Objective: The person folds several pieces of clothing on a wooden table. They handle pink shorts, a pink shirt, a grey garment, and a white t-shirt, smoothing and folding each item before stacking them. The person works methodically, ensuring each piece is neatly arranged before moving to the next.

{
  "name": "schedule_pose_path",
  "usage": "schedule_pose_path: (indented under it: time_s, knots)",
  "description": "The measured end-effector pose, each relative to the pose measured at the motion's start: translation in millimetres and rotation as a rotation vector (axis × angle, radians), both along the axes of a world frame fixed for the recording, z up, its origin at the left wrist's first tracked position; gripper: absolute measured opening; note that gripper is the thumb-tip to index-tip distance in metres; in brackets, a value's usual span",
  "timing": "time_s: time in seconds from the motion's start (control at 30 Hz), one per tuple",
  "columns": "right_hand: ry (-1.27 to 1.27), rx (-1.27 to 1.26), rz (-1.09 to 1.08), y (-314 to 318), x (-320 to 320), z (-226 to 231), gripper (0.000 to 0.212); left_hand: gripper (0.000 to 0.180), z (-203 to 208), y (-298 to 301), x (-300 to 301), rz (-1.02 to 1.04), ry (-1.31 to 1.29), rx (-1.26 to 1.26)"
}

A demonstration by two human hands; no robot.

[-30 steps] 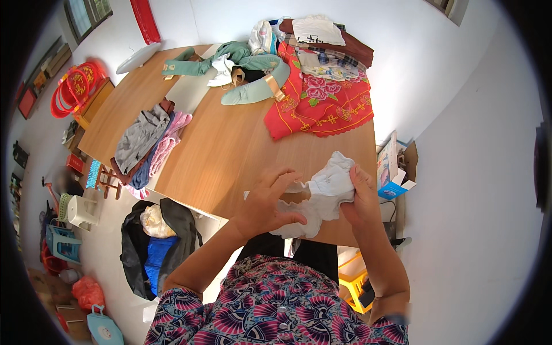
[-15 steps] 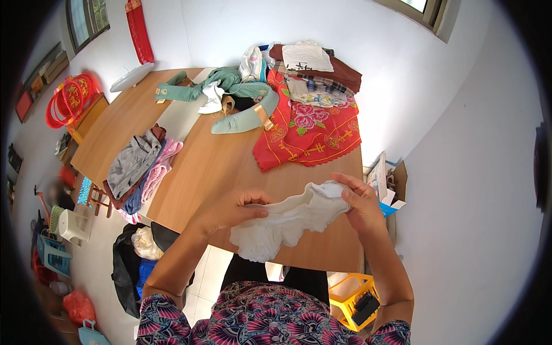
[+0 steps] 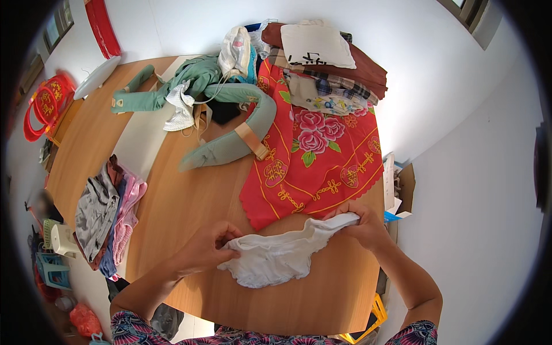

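Observation:
A pair of white underpants (image 3: 276, 259) is stretched between my two hands, over the near part of the wooden table (image 3: 172, 218). My left hand (image 3: 210, 247) pinches one end of its edge between thumb and fingers. At the other end my right hand (image 3: 359, 224) grips the cloth, close to the near edge of a red flowered cloth (image 3: 313, 190). The garment's lower part hangs loose and bunched.
Folded clothes (image 3: 339, 63) are piled on the red cloth at the back. A green padded carrier (image 3: 230, 149) with straps lies left of it. Another clothes stack (image 3: 103, 201) sits at the table's left edge. An open carton (image 3: 399, 190) stands beside the table's right side.
My view has come closer over the table, so its things look larger. Both hands hold the underpants lower and nearer the tabletop, and the cloth is spread a little straighter.

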State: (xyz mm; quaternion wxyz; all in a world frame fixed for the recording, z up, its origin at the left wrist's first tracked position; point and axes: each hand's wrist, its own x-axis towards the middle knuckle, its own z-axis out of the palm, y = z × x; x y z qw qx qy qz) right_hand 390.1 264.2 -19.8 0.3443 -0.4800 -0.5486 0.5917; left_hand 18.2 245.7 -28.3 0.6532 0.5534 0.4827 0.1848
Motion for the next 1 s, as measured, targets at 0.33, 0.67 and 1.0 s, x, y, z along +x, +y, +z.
schedule_pose_path:
  time_s: [0.33, 0.67, 1.0]
  knots:
    - [0.288, -0.22, -0.226, 44, 16, 49, 0.025, 0.018, 56, 55, 18, 0.133, -0.193, 0.35]
    - [0.288, 0.246, -0.553, 161, 23, 142, 0.025, 0.026, 175, 232, 81, 0.185, -0.241, 0.573]
    - [-0.493, 0.67, -0.807, 322, 65, 134, 0.053, 0.039, 156, 404, 161, 0.454, 0.402, 1.382]
